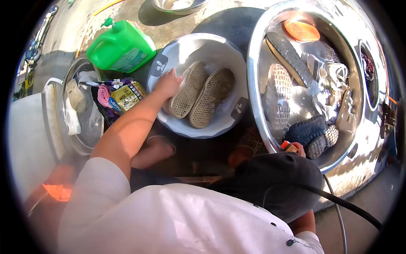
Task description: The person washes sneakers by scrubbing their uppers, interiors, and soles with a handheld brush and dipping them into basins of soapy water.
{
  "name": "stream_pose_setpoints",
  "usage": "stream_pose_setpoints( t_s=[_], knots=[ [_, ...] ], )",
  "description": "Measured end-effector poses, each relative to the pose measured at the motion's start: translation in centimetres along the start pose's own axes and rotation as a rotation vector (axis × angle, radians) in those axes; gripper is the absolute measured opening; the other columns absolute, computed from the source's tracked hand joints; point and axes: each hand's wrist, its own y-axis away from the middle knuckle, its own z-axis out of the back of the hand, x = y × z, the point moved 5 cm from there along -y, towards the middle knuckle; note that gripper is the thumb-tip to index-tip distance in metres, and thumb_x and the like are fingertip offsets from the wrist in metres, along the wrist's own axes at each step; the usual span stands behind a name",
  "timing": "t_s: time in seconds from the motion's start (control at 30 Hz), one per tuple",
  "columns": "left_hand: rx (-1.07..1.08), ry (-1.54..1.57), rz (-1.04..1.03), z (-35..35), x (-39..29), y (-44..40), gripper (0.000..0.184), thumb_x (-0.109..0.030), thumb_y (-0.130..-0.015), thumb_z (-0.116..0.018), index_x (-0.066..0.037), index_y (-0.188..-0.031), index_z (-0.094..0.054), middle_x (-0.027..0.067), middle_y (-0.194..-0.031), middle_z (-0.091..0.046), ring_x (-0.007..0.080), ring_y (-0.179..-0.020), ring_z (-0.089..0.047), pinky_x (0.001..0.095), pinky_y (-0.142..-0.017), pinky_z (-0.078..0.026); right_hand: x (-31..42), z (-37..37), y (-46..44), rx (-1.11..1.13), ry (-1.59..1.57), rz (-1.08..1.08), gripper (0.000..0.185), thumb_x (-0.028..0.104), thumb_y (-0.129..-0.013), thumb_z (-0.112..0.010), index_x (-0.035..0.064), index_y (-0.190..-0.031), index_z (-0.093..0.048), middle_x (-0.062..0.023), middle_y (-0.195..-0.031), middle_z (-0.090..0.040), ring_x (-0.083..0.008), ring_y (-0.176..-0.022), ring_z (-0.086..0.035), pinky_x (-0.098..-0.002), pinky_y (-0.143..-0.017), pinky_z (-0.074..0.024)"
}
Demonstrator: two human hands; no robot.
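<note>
Two tan shoes lie soles up, side by side, in a white basin [154, 91] with grey paw prints. My left hand [169, 84] is closed at the side of the left shoe [189, 91]; part of its fingers is hidden. The right shoe [212, 98] lies beside it, untouched. At the near rim of the large metal tub [259, 97], my right hand [300, 149] is closed on an orange-and-tan brush-like object [289, 146]. My dark trouser knee hides most of that hand and part of the object.
Several shoes, among them a dark shoe [292, 59], and an orange sole [301, 31] lie in the metal tub. A green jug [122, 46], a colourful packet [127, 97] and a clear basin [96, 142] with pale items stand left. A black hose [351, 206] crosses at right.
</note>
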Motion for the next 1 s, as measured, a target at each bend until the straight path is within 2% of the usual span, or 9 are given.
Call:
stream_pose_setpoints(
  t_s=[0.03,0.2,0.3,0.4,0.5,0.6,0.77,0.83,1.0],
  knots=[
    [-0.349,-0.558,-0.176,0.5,-2.4,1.2,0.067,-0.042,-0.096,-0.053,0.003,-0.143,-0.036,0.0256,-0.14,-0.046,0.0343,-0.129,-0.048,0.0421,-0.106,-0.04,0.3,0.1,0.1,-0.044,0.042,0.044,0.048,0.025,-0.071,-0.078,0.0103,-0.113,-0.059,-0.0076,-0.1,-0.063,-0.0254,-0.097,-0.059,-0.0347,-0.086,-0.0445],
    [-0.324,-0.491,-0.254,-3.6,-5.6,2.6,0.074,-0.046,-0.097,-0.049,-0.003,-0.15,-0.023,0.0272,-0.144,-0.04,0.0434,-0.13,-0.043,0.0472,-0.107,-0.038,0.1,0.4,0.5,-0.072,0.112,0.109,0.045,0.023,-0.073,-0.077,0.0108,-0.113,-0.058,-0.0067,-0.097,-0.062,-0.0191,-0.094,-0.06,-0.0298,-0.086,-0.0451],
    [-0.135,-0.394,0.038,-3.2,-3.7,1.0,0.078,-0.048,-0.096,-0.05,-0.005,-0.152,-0.017,0.0274,-0.145,-0.039,0.0459,-0.126,-0.047,0.0492,-0.105,-0.039,0.3,0.5,0.2,-0.057,0.03,0.048,0.05,0.031,-0.071,-0.075,0.0119,-0.114,-0.06,-0.0081,-0.104,-0.064,-0.0275,-0.1,-0.058,-0.0373,-0.092,-0.0404],
    [-0.158,-0.309,0.087,-3.2,-1.2,-1.4,0.074,-0.055,-0.098,-0.041,-0.002,-0.148,-0.028,0.0284,-0.142,-0.044,0.046,-0.123,-0.051,0.051,-0.104,-0.039,1.9,0.6,0.7,-0.071,0.094,0.046,0.048,0.03,-0.07,-0.075,0.0124,-0.112,-0.061,-0.007,-0.101,-0.064,-0.0269,-0.1,-0.059,-0.0369,-0.09,-0.0413],
    [-0.212,-0.155,0.126,-2.7,1.4,-5.6,0.084,-0.066,-0.097,-0.019,0.002,-0.123,-0.061,0.0292,-0.124,-0.059,0.0436,-0.121,-0.052,0.0496,-0.104,-0.038,3.5,0.4,0.7,-0.173,0.156,0.047,0.042,0.012,-0.068,-0.075,0.0131,-0.108,-0.061,-0.0075,-0.101,-0.064,-0.0301,-0.098,-0.059,-0.0378,-0.088,-0.0441],
    [-0.336,0.054,0.113,-2.6,4.3,-7.5,0.088,-0.067,-0.096,-0.018,0.006,-0.121,-0.061,0.0317,-0.123,-0.058,0.0447,-0.121,-0.052,0.0465,-0.105,-0.039,4.8,0.4,0.8,-0.265,0.227,0.088,0.036,0.009,-0.074,-0.073,0.0143,-0.107,-0.06,-0.0112,-0.097,-0.064,-0.0343,-0.094,-0.06,-0.0405,-0.082,-0.0466],
    [-0.075,0.271,0.049,-4.5,3.2,-1.6,0.067,-0.052,-0.097,-0.047,0.01,-0.122,-0.059,0.0277,-0.117,-0.064,0.0375,-0.113,-0.061,0.0431,-0.097,-0.046,3.9,0.2,0.9,-0.291,0.232,0.064,0.042,0.014,-0.082,-0.072,0.0153,-0.119,-0.053,-0.0149,-0.1,-0.065,-0.0396,-0.095,-0.062,-0.045,-0.079,-0.0487],
    [0.068,0.746,-0.107,-3.0,-1.3,5.0,0.05,-0.037,-0.094,-0.061,0.006,-0.12,-0.06,0.0201,-0.114,-0.066,0.0295,-0.104,-0.066,0.0403,-0.086,-0.053,1.0,0.0,-0.4,-0.264,0.199,0.107,0.042,0.015,-0.083,-0.072,0.0163,-0.12,-0.052,-0.0137,-0.104,-0.065,-0.0387,-0.097,-0.062,-0.0454,-0.081,-0.0487],
    [0.11,1.078,0.069,-2.3,-0.7,8.4,0.046,-0.034,-0.094,-0.062,0.004,-0.12,-0.059,0.0163,-0.111,-0.067,0.0247,-0.095,-0.068,0.0387,-0.079,-0.057,10.2,5.1,-5.8,-0.19,0.085,0.29,0.064,0.024,-0.089,-0.069,0.0137,-0.142,-0.035,-0.0206,-0.113,-0.065,-0.0389,-0.098,-0.066,-0.0441,-0.08,-0.0513]
  ],
)
